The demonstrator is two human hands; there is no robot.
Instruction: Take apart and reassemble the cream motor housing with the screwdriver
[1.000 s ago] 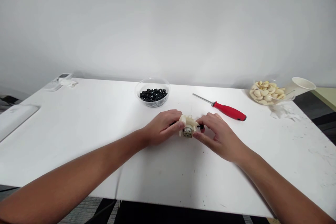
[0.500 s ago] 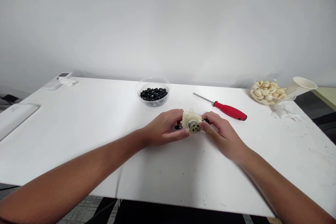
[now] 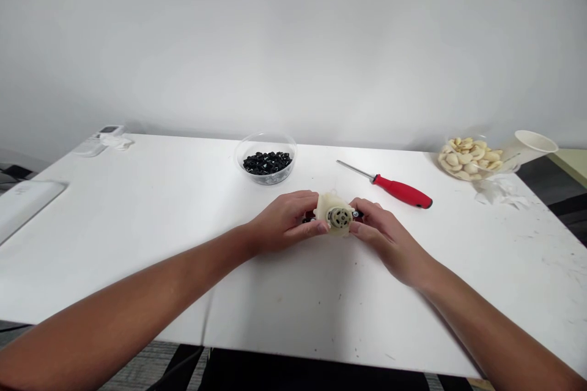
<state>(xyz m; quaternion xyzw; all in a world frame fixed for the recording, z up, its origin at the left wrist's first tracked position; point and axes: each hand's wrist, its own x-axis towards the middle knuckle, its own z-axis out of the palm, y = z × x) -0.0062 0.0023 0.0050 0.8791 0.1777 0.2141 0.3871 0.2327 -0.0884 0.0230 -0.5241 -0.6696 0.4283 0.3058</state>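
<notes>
Between my two hands is a cream plastic gearbox [image 3: 326,203] with a round metal motor [image 3: 340,217] facing me. My left hand [image 3: 291,220] is closed on its left side, thumb along the lower edge. My right hand [image 3: 383,229] grips the right side with thumb and fingers. Small black parts stick out at both sides, partly covered by the fingers. Beyond my right hand lies a screwdriver [image 3: 398,190] with a red handle, its shaft pointing to the far left.
A clear round tub [image 3: 266,180] holds many small black pieces. At the far right, another clear bowl of pale, shell-like pieces [image 3: 470,159] stands beside a tilted paper cup [image 3: 534,145] and a crumpled clear wrapper [image 3: 502,190]. White devices [image 3: 27,204] lie along the left edge.
The gearbox has tilted in my hands, so the motor's end now faces me more squarely. Both hands keep their hold; the screwdriver and bowls have not moved on the table.
</notes>
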